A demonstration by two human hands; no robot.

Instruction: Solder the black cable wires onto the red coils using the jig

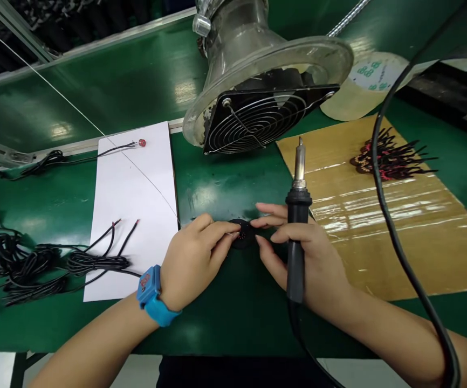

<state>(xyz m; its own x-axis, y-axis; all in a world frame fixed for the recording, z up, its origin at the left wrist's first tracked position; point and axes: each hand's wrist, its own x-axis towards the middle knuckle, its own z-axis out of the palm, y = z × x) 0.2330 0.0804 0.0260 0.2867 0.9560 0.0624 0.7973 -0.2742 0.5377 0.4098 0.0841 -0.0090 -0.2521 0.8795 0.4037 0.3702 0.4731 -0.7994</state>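
Observation:
My left hand (197, 253), with a blue watch on its wrist, pinches the end of a thin wire (150, 184) at the left side of a round black disc (246, 241). Small reddish dots show on the disc, which lies on the green table. My right hand (306, 248) holds a soldering iron (295, 275) between its fingers, with the metal tip pointing up and away from me. Its fingertips are at the disc's right edge.
A fan hood (258, 118) hangs ahead. Black cables (35, 264) and a white sheet (132, 178) lie left. On the right, a brown mat (366, 237) bears a bundle of dark pieces (387, 159); the iron's cord (389, 215) loops across.

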